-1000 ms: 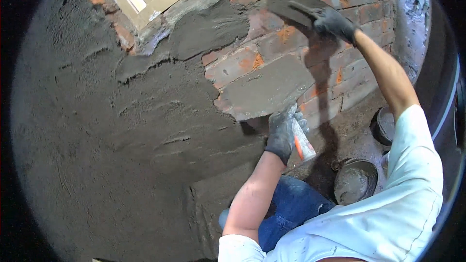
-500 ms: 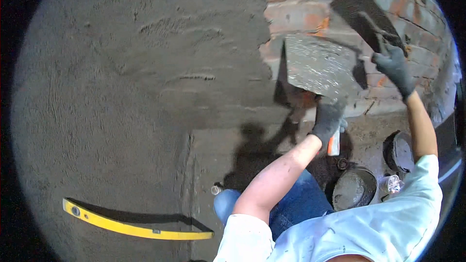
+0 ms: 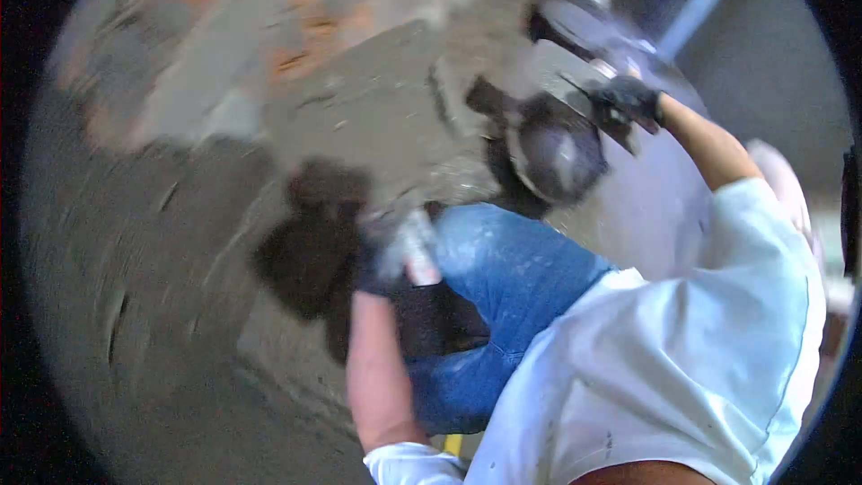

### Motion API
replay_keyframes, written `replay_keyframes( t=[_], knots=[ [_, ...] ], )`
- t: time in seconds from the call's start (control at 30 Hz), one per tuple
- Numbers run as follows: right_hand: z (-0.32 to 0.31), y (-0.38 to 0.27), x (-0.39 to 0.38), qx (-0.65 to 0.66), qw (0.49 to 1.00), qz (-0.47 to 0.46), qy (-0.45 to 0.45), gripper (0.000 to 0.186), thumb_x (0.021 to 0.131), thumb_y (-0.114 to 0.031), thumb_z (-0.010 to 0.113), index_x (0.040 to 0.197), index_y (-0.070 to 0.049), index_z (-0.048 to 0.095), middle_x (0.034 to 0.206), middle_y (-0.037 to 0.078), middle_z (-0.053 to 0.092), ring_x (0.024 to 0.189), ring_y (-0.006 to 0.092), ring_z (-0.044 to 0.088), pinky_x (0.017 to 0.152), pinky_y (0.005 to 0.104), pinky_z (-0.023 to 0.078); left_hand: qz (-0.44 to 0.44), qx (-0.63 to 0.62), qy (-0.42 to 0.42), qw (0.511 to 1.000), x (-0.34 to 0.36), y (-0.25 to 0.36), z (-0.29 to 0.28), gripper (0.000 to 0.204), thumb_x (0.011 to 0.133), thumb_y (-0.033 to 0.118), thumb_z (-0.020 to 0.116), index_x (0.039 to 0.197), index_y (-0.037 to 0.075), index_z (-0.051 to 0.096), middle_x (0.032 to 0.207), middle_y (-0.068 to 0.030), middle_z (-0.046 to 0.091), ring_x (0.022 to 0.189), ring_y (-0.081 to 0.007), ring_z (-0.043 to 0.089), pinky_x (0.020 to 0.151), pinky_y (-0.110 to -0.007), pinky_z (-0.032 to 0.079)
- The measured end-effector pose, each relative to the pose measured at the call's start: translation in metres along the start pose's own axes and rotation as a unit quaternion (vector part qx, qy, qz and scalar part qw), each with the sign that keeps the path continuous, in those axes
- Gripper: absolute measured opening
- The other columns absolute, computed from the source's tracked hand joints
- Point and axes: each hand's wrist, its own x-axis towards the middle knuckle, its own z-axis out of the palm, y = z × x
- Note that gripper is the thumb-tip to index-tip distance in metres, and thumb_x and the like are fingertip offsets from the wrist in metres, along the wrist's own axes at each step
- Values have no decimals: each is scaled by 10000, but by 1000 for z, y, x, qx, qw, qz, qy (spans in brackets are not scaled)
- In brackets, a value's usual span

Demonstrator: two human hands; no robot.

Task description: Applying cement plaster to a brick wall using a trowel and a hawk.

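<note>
In a dark glove, my right hand (image 3: 624, 101) is closed on the handle of a plastering trowel (image 3: 555, 67). Its flat blade, pale in the light, is over the rim area of a round mortar bucket (image 3: 558, 160). My left hand (image 3: 384, 256), also gloved, is beside my bent knee, closed on a wide-bladed plastering spatula whose handle end (image 3: 423, 271) shows white and reddish. Motion smears that hand, and the outline of its blade is hard to make out against the grey surface.
A second round bucket (image 3: 575, 22) stands farther off, beyond the first. Bare brick (image 3: 305, 36) shows on the wall at upper left, with wet grey plaster (image 3: 135, 287) at left. A bit of the yellow spirit level (image 3: 453, 443) shows beside my left sleeve.
The view has swung right, toward the buckets. My right hand has carried the trowel from the brick wall to the bucket. My left hand has lowered the spatula from the wall to my knee.
</note>
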Motion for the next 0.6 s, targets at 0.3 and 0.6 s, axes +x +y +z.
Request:
replay_keyframes(
  t=[0.3, 0.6],
  knots=[
    [51, 23, -53, -261, 927, 268, 26, 368, 758, -402, 551, 890, -71, 643, 783, 161, 637, 668, 273, 610, 628, 380, 477, -230, 311, -70, 919, 37, -94, 13, 161, 805, 216, 579, 800, 57, 557, 567, -60, 523, 393, -180, 495, 325, -299, 381],
    [116, 93, 79, -495, 850, 12, 182, 100, 648, -114, 571, 630, -40, 636, 590, 110, 600, 526, 263, 581, 441, 378, 409, 65, 650, -336, 678, 46, -179, 67, 286, 773, 238, 574, 927, -1, 599, 808, -181, 621, 680, -336, 598, 606, -386, 475]
  ],
)
